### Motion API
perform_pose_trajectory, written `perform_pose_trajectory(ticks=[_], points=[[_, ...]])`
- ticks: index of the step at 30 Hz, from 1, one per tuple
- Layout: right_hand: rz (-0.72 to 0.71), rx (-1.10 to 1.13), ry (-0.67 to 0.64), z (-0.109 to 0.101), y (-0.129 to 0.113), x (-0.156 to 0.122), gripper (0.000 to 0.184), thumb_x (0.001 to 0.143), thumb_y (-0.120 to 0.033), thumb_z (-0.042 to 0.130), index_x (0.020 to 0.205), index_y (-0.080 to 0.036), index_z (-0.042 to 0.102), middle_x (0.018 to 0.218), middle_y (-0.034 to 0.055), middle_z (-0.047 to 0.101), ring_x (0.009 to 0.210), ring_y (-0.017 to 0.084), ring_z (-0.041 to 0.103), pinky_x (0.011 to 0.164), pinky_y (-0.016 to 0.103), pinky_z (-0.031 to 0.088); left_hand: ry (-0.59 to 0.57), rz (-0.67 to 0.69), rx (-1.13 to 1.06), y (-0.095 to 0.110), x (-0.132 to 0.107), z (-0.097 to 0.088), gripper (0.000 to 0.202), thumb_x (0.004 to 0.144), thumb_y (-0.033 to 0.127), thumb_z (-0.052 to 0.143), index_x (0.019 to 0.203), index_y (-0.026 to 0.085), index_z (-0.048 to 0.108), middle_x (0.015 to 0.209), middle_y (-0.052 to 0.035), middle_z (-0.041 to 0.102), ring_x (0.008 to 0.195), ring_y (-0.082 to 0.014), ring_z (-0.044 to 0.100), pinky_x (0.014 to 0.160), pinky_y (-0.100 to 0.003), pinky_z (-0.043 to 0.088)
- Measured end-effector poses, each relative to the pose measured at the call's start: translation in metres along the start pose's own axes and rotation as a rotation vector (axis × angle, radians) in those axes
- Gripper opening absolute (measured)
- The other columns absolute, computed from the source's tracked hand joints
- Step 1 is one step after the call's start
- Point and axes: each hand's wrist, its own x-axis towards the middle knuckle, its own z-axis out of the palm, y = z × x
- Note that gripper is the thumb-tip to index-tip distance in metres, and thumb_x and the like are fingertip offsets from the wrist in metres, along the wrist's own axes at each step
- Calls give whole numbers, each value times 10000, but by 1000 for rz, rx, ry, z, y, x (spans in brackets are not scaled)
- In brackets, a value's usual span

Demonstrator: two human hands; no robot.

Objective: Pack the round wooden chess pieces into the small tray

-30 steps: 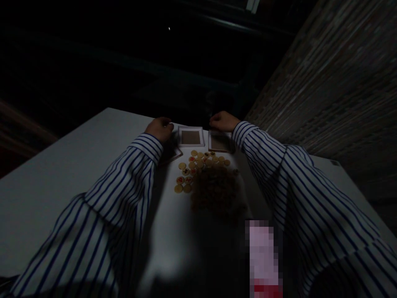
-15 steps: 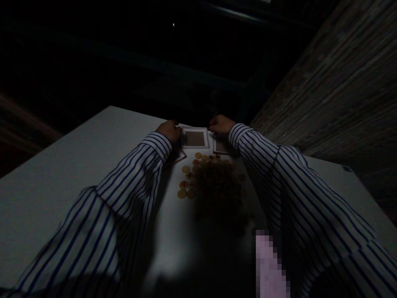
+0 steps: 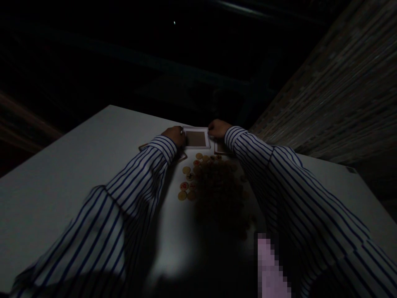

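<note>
A white frame (image 3: 197,147) with a flat brownish middle lies near the table's far edge. At its left edge my left hand (image 3: 174,135) is closed, fingers curled on the rim. My right hand (image 3: 219,128) pinches the right edge close to the far corner. Beneath my right wrist lies a second frame (image 3: 221,147) with a darker rim, partly covered. Another brown-edged frame (image 3: 182,157) sits under my left wrist, mostly hidden by the sleeve. Nearer to me, round wooden xiangqi pieces (image 3: 184,186) with red or dark marks lie in a pile, much of it in shadow.
The pieces stand on a white table (image 3: 77,153), dimly lit. To the right rises a ribbed, brownish surface (image 3: 316,87) beside the table. Beyond the far edge it is almost black. A small dark patch (image 3: 351,170) shows at the table's right corner.
My left hand has come slightly right and nearer, onto the white frame's left edge, uncovering more of the brown-edged frame. My right hand has shifted slightly nearer, to the white frame's right edge.
</note>
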Motion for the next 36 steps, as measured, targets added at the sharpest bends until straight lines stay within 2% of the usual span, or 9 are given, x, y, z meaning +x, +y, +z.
perform_pose_trajectory(ticks=[5, 10, 16, 21, 30, 36], points=[[13, -4, -7, 4, -1, 1, 335, 730, -227, 528, 1035, -118, 610, 1008, 113, 634, 891, 193, 585, 719, 234, 437, 10, 15, -27, -3, 3, 3, 432, 759, 334, 445, 1136, 143, 538, 1088, -132, 614, 1006, -265, 558, 837, -341, 431], [27, 2, -6, 6, -2, 1, 358, 714, -232, 547, 1050, -126, 606, 1053, 115, 621, 917, 199, 583, 736, 237, 443, 18, -4, -64, -1, 0, 1, 405, 729, 348, 509, 1093, 181, 571, 1004, -98, 655, 954, -241, 581, 830, -303, 425], [45, 14, -5, 7, -5, 0, 411, 671, -192, 581, 1078, -128, 593, 1089, 118, 606, 969, 209, 567, 764, 234, 443, -26, 12, -25, 3, -3, -3, 418, 763, 317, 453, 1142, 163, 540, 1042, -116, 636, 961, -245, 579, 800, -313, 442], [33, 34, 20, 4, -6, -4, 398, 670, -166, 577, 1066, -131, 597, 1117, 116, 591, 1015, 214, 546, 815, 246, 429, -16, 28, -12, 3, -4, -5, 417, 763, 275, 434, 1148, 152, 534, 1053, -125, 630, 968, -249, 577, 795, -318, 448], [-14, 88, 149, -6, -1, -10, 399, 710, -164, 555, 1107, -133, 568, 1047, 109, 622, 957, 204, 575, 800, 249, 431, 142, 71, -148, 3, -9, -10, 420, 765, 251, 445, 1166, 145, 510, 1071, -132, 621, 977, -253, 572, 823, -335, 441], [4, 168, 252, -17, 2, -19, 385, 721, -159, 537, 1105, -151, 568, 986, 70, 640, 887, 171, 587, 757, 231, 439, 284, 132, -273, 6, -12, -13, 389, 748, 195, 447, 1126, 151, 529, 1131, -95, 596, 1021, -212, 547, 874, -307, 417]])
